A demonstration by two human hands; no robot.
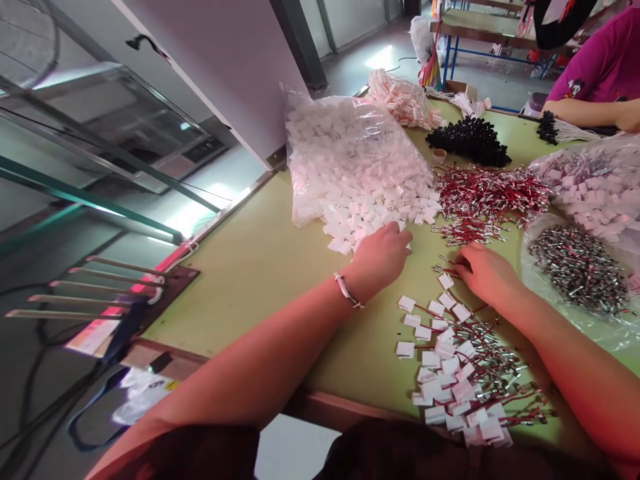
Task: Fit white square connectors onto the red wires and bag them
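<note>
My left hand (pixel 383 260), with a bracelet at the wrist, is at the front edge of a heap of white connector housings (pixel 357 223). Its fingers curl down, and a white housing shows at the fingertips. My right hand (pixel 483 270) pinches short red wires (pixel 449 261) with metal terminal ends; the thumb and fingertips are partly hidden. Just below it lie many finished-looking pieces, white housings (pixel 445 343) with red wires attached. Beyond the right hand is a pile of loose red wires (pixel 493 193) with metal ends.
A clear plastic bag (pixel 345 133) of housings lies open at the back. Black connectors (pixel 470 140) are heaped behind the red wires. Bags of metal-ended pieces (pixel 580 267) and housings stand at right. A pronged rack (pixel 165 287) sits at the left edge. Another person's arm (pixel 580 113) rests across the table.
</note>
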